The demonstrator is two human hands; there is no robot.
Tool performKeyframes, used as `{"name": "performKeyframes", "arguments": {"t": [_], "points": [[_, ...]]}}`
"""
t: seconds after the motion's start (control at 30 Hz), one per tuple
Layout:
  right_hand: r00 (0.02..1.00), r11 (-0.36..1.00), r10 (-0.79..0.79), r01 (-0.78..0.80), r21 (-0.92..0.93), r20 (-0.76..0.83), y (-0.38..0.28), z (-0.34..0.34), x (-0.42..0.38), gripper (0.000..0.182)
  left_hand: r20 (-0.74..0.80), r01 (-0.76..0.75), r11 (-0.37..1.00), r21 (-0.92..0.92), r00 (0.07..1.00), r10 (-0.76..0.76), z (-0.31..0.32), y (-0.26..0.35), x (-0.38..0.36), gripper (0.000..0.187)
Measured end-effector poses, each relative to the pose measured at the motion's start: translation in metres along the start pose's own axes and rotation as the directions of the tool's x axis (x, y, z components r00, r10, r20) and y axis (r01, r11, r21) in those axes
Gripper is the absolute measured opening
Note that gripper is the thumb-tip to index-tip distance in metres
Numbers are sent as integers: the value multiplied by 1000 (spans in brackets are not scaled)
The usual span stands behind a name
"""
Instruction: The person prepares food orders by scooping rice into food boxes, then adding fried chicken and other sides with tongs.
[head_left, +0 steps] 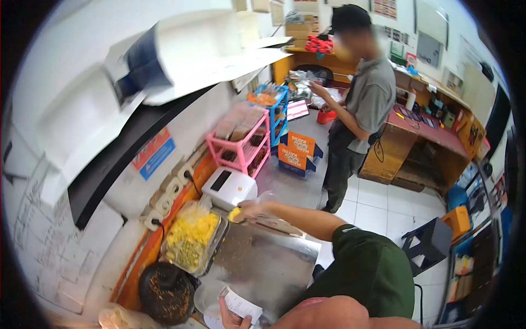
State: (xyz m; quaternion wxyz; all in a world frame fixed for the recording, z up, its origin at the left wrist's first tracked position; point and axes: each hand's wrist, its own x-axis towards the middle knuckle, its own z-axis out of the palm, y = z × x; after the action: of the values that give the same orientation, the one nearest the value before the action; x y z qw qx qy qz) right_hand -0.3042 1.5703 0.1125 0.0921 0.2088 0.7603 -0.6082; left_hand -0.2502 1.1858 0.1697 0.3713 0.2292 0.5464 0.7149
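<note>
My right hand [253,210], in a clear plastic glove, pinches a bit of yellow food [234,214] beside a white printer-like box [229,188]. Left of it, a clear tub [211,256] lined with a plastic bag holds more of this chopped yellow food [190,234]. Low in the view, my left hand [234,319] grips a printed paper slip [243,305], thumb along its edge. Clear round plastic lids or containers [210,295] lie next to that hand. A dark round pan or mortar [166,293] with brown bits stands nearby.
A steel counter [263,257] runs along the wall. Further along are a pink rack [239,145], a blue rack [279,112] and an orange-and-blue carton [297,153]. Another person [364,93] stands at the far end, hands over a red item. A black stool [433,247] is on the floor.
</note>
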Motion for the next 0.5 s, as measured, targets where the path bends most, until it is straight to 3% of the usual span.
{"name": "performKeyframes", "arguments": {"t": [0.07,0.17,0.27,0.33,0.47,0.5], "points": [[991,998,5,3,58,-132,-10,-28,-73,46,49,-1,1000,25,999,0,21,10,7,87],[989,1000,5,-6,-6,-147,55,-82,-87,42,53,36,999,40,998,-38,56,15,15,86],[984,982,93,-116,-151,-152,117,-116,-99,42,40,30,998,57,999,-32,85,1,27,86],[947,981,188,-191,13,-261,142,-122,-117,44,25,20,997,77,999,-22,109,-8,37,86],[977,990,127,-115,77,-173,187,-131,-128,45,-18,3,994,107,1000,-1,176,-34,59,87],[986,983,90,-65,171,-141,192,-135,-134,49,-27,-6,993,116,1000,10,194,-41,66,87]]}}
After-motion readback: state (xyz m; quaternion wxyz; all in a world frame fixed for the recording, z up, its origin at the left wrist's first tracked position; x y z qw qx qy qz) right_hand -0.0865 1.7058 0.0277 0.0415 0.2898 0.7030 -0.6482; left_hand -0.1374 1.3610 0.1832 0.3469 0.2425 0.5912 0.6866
